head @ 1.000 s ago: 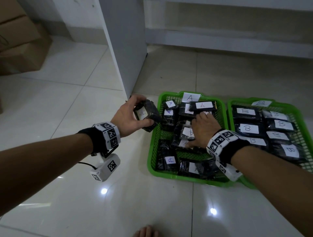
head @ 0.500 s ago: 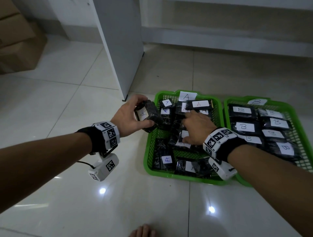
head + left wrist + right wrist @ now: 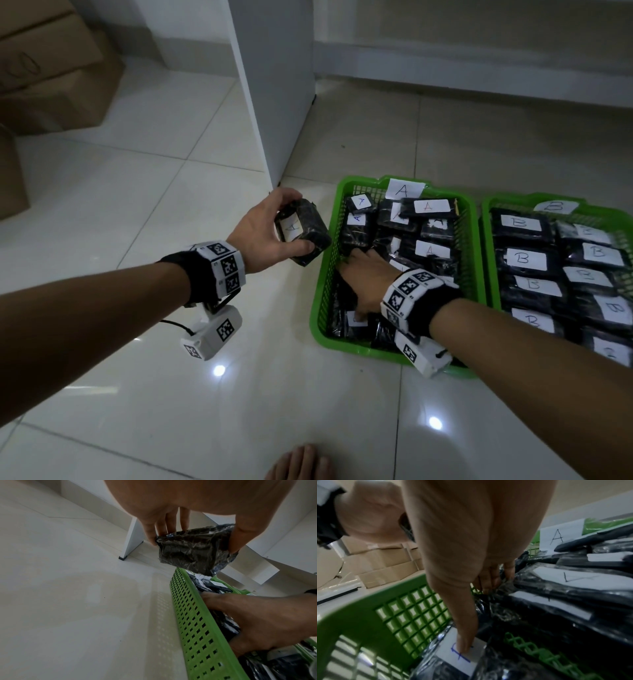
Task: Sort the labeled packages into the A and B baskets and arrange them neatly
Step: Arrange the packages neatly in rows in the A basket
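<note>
A black wrapped package with a white "A" label (image 3: 310,229) hangs just left of the green A basket (image 3: 319,308), and my left hand (image 3: 291,221) grips it between thumb and fingers; from below, the package (image 3: 195,550) shows above the basket's wall (image 3: 193,628). My right hand (image 3: 352,291) lies spread inside the A basket. Its thumb (image 3: 464,642) presses on the label of a near-left package, and its fingers (image 3: 488,584) touch packages further in. The A basket holds several black A packages (image 3: 428,248), some piled askew. The B basket (image 3: 488,240) on the right holds several B packages (image 3: 522,257) in rows.
A white furniture panel (image 3: 274,102) stands on the tiled floor just behind the left hand. Cardboard boxes (image 3: 51,68) are stacked at the far left. Toes of a foot (image 3: 301,462) show at the bottom edge. A low white ledge runs behind the baskets.
My right hand has slid from the middle of the A basket toward its near-left corner. The left hand has kept the A package beside the basket.
</note>
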